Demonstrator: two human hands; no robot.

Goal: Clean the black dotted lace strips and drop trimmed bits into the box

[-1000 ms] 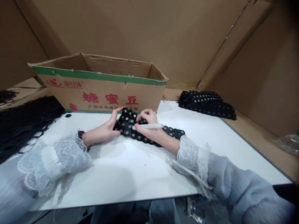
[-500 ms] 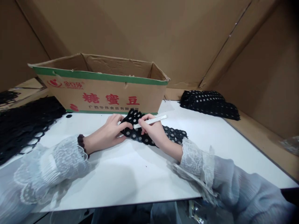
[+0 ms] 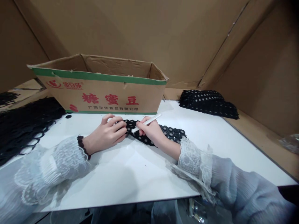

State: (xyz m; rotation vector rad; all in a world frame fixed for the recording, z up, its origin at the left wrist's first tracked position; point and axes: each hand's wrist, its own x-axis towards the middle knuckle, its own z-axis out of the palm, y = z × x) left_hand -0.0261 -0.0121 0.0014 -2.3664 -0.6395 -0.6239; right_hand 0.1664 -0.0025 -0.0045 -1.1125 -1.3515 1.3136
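A black strip with rows of pale round dots lies on the white table in front of the box. My left hand is curled over the strip's left end, its fingers gripping the material. In my right hand is a slim white pen-like tool, held slanted with its lower tip at the strip close to my left fingers. My right hand covers part of the strip's middle.
An open cardboard box with a green rim stands behind my hands. Black netted material spreads at the left, near a small black disc. Dotted black pieces lie at the back right.
The strip's raised left end has come down and is now flatter under my left hand, whose fingers have curled over it. My right hand and the white tool have shifted slightly left.
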